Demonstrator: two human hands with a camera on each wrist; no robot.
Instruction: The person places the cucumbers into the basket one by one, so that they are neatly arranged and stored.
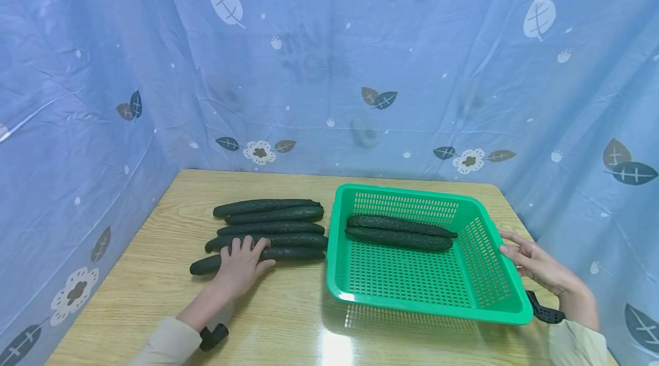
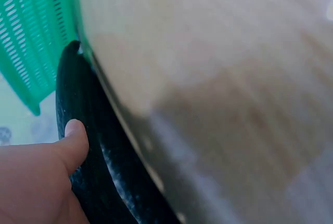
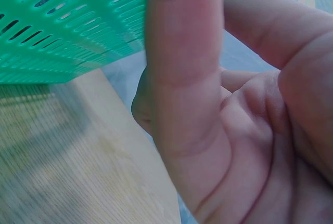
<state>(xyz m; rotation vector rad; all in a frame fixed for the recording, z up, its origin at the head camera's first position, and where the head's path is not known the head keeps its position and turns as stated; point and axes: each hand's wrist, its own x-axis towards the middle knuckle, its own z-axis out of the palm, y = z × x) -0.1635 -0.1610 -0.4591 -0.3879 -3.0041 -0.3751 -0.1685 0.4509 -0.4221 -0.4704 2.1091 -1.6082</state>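
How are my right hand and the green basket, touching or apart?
Touching. The head view shows it: the right hand has its thumb against the side rim of the green basket.

The site is a screened tabletop work area; the type of room beyond cannot be determined. Blue curtain fabric point(image 1: 319, 40), printed with leaves point(image 1: 225, 3) and flowers point(image 1: 259, 152), spans the left, upper and right portions of the frame. A wood-grain tabletop point(image 1: 288, 309) occupies the lower centre.
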